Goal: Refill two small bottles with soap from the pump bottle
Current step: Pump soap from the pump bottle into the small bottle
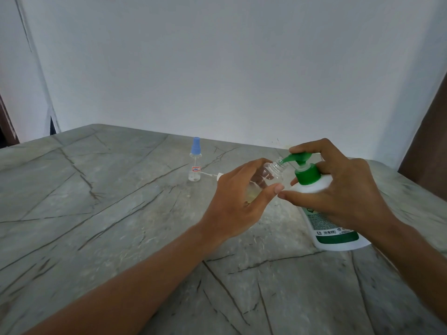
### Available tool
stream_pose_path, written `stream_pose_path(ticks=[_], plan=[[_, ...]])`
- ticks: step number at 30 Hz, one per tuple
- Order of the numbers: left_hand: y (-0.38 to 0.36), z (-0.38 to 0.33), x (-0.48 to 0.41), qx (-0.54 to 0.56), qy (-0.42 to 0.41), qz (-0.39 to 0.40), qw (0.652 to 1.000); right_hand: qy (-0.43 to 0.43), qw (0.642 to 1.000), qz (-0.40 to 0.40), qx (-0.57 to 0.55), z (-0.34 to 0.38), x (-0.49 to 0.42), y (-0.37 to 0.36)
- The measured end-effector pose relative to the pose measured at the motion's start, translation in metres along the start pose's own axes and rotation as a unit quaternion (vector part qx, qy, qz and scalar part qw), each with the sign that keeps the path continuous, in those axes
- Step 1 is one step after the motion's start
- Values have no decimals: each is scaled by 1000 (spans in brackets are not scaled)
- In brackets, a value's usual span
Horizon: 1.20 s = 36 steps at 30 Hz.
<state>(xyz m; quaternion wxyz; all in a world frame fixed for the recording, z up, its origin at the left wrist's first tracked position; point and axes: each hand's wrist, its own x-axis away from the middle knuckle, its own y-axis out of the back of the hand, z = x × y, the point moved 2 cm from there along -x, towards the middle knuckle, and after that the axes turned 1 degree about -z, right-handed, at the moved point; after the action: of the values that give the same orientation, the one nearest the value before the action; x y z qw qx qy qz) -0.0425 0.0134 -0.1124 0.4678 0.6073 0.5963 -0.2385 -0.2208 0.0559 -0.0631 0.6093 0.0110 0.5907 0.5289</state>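
My left hand grips a small clear bottle with its cap off, tilted so its open threaded neck meets the green spout. A little yellowish liquid shows in its lower part. The white pump bottle with a green pump head stands tilted on the table. My right hand wraps its neck, with the forefinger on top of the pump head. A second small clear bottle with a blue spray cap stands upright farther back on the left.
A removed white spray top with its thin dip tube lies on the grey marble-pattern table between the blue-capped bottle and my left hand. A white wall rises behind the table's far edge.
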Motion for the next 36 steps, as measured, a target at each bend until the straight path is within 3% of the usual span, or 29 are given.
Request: stream_pose_path(ticks=[8, 22, 36], plan=[[1, 0, -1, 12, 18, -9, 1000, 2, 999, 30, 21, -2, -1, -2], [0, 1, 0, -7, 4, 5, 1000, -4, 1000, 10, 9, 0, -1, 1], [4, 3, 1, 30, 73, 12, 997, 12, 996, 51, 67, 0, -1, 2]])
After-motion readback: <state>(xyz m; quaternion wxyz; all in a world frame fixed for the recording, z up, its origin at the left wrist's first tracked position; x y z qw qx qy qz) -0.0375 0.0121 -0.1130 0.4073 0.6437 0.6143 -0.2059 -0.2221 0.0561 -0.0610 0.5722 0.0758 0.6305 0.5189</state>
